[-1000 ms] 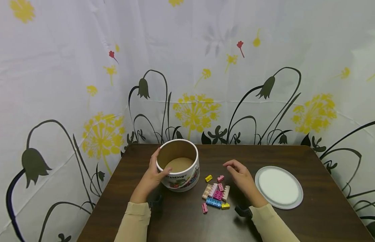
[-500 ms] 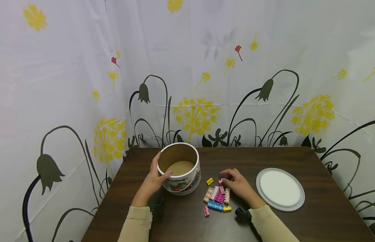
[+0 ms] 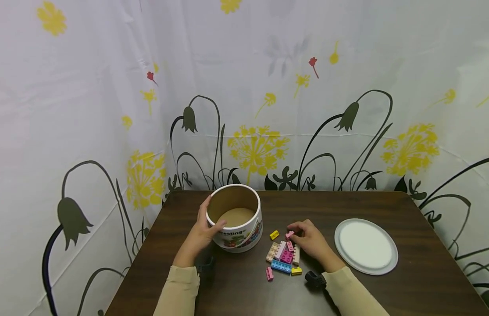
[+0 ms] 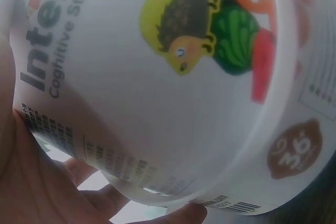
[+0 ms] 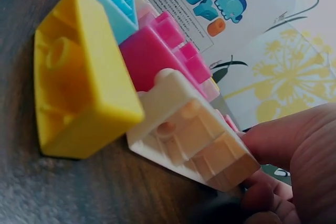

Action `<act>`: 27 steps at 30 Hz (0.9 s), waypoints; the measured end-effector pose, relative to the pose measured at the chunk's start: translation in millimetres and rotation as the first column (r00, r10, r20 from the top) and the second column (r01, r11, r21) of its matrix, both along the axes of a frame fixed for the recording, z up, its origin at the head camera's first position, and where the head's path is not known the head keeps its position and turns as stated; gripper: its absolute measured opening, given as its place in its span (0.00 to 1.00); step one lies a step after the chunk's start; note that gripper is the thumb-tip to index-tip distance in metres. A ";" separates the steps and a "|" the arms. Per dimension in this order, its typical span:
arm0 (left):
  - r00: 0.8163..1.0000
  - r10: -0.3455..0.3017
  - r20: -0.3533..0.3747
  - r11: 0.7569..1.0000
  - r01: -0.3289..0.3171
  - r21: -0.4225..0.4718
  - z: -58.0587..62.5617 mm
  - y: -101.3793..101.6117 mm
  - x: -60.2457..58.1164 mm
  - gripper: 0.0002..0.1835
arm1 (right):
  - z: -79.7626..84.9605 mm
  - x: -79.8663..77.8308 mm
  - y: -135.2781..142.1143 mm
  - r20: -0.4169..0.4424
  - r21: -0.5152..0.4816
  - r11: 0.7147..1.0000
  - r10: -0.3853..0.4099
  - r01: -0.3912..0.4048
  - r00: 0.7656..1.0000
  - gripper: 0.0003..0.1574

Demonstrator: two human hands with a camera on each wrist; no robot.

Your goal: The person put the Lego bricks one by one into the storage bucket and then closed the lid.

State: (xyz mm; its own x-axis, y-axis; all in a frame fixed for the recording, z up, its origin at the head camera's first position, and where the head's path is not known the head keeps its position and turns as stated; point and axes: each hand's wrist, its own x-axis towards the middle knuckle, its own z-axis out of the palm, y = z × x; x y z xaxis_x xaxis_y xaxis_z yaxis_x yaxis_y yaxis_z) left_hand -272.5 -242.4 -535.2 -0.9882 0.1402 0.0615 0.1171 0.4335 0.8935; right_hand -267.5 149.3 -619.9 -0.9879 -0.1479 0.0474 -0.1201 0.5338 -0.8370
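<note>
Pinching a small pink brick (image 3: 289,235) between thumb and fingers, as far as the head view shows, the right hand (image 3: 316,245) is working at the far edge of the brick group; whether the brick is clearing the table (image 3: 236,289) I cannot tell. The right wrist view is mostly hiding it behind a cream brick (image 5: 194,137). It is looking like moulded plastic, so probably light, stiff, slightly slick and hard to break; its opposite flat sides should be offering the surest hold. Nearer the person, a blue brick (image 3: 281,266) is lying among the others. The left hand (image 3: 198,237) is gripping a white bucket (image 3: 239,241) at its rim, a wall seemingly stiff and light. Beside the right forearm, a white lid (image 3: 365,246) is lying flat.
</note>
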 end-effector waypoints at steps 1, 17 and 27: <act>1.000 0.001 0.001 1.000 -0.001 0.004 0.1 0.4 0.0 0.56 | 0.2 -0.1 -0.3 0.001 0.000 1.000 -0.001 0.001 1.000 0.14; 1.000 -0.012 -0.007 1.000 0.012 0.018 -1.1 0.8 -3.3 0.57 | 4.5 0.7 -0.6 0.034 0.036 0.999 -0.020 0.019 0.999 0.04; 1.000 0.003 -0.003 1.000 -0.003 0.003 -0.8 0.4 -0.9 0.56 | 2.2 -1.3 9.2 0.221 -0.295 0.954 0.009 0.058 0.975 0.12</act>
State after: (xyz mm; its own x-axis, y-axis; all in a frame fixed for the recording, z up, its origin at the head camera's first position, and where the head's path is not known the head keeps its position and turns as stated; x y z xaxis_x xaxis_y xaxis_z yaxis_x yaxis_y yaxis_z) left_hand -273.3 -242.1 -536.1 -0.9884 0.1375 0.0645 0.1183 0.4310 0.8946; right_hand -268.8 158.5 -617.7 -0.9821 -0.1361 -0.1305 0.0922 0.2569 -0.9620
